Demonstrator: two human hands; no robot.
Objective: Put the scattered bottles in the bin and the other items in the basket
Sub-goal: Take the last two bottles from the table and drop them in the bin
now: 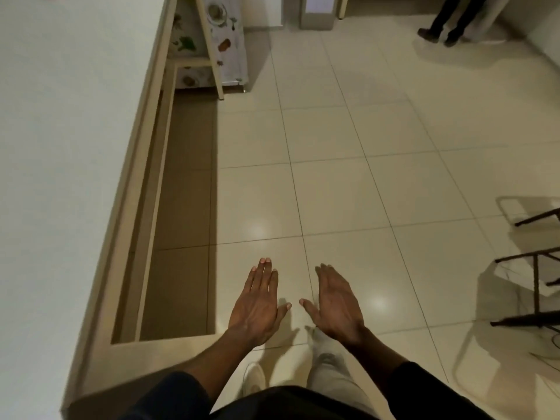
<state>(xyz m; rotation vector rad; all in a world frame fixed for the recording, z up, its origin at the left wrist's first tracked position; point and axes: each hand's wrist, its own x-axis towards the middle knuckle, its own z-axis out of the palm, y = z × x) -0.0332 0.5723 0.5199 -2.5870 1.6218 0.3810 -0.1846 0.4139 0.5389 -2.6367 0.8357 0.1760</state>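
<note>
- The left hand [257, 304] and right hand [336, 304] are held flat over the tiled floor [363, 147] at 6 o'clock, fingers straight, a gap seen between them, nothing gripped.
- Where the bottles, bin and basket lie cannot be told from this view.
- A dark chair [536, 283] at 3 o'clock and a person's legs [448, 19] at 1 o'clock are cut off by the frame edge.
- Each hand's long axis is pointed roughly toward 12 o'clock, with the white table [60, 147] at 9 o'clock.

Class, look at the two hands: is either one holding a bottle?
No: the left hand and the right hand are both held out with straight fingers above the floor, holding nothing.
</note>
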